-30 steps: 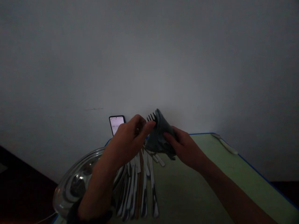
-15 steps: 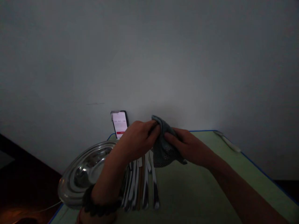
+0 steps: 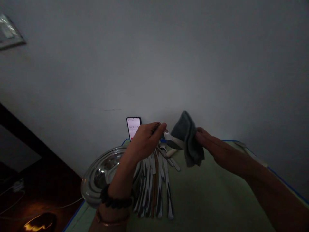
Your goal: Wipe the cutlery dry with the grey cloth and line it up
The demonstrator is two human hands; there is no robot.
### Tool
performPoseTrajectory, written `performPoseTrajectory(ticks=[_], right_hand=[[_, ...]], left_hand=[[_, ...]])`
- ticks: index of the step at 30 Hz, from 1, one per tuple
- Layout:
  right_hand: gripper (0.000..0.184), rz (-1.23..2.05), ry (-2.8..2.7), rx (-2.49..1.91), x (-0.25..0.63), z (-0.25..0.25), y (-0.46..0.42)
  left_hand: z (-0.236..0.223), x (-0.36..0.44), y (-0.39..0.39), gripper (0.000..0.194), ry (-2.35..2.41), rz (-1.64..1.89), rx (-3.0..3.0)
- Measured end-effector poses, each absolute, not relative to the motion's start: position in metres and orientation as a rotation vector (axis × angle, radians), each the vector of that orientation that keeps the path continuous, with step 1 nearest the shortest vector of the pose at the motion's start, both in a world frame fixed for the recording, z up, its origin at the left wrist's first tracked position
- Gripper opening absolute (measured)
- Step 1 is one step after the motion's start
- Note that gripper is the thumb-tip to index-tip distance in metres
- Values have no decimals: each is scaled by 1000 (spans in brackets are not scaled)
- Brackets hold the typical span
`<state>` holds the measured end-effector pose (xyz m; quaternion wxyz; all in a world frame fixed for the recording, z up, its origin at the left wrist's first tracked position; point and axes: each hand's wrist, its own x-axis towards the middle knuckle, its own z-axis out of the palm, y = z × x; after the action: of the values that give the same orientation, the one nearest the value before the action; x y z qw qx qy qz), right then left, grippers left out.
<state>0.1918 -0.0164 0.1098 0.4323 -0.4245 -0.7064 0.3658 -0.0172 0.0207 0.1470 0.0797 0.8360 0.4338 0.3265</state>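
My left hand (image 3: 147, 140) is closed around the head end of a fork, its dark tines partly hidden by the fingers. A white handle (image 3: 168, 136), which looks like the fork's, runs from that hand toward the grey-green cloth (image 3: 190, 141). Pinched between the thumb and fingers of my right hand (image 3: 217, 149), the folded cloth hangs just right of the handle; whether they touch I cannot tell. Below my left hand, several metal knives (image 3: 159, 196) lie side by side on the green table, with a spoon (image 3: 163, 145) and other cutlery behind them.
A shiny metal basin (image 3: 90, 183) stands at the table's left, beside my left forearm. Behind it a phone (image 3: 133, 126) with a lit timer leans on the wall. A white-handled utensil (image 3: 256, 158) lies along the right edge. Cables (image 3: 65, 205) run at lower left.
The cloth, earlier wrapped round the fork, has drawn away to the right with my right hand, baring the white handle. My left hand keeps hold of the fork. The view has shifted left.
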Motion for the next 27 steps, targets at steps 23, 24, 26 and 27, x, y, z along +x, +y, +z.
performPoseTrajectory(ticks=[23,24,26,27], right_hand=[[28,597,-2190,-1181,192,126,-33],[27,610,-2213,-1182,195,128,-35],[25,615,-2247,-1214,198,131,-37],[23,610,-2254,-1237,197,132,-37]], left_hand=[[155,-21,14,34,1118,1005,2499],[155,-22,13,34,1108,981,2483],[154,-22,12,35,1075,868,2464],[153,-20,11,37,1051,781,2458]])
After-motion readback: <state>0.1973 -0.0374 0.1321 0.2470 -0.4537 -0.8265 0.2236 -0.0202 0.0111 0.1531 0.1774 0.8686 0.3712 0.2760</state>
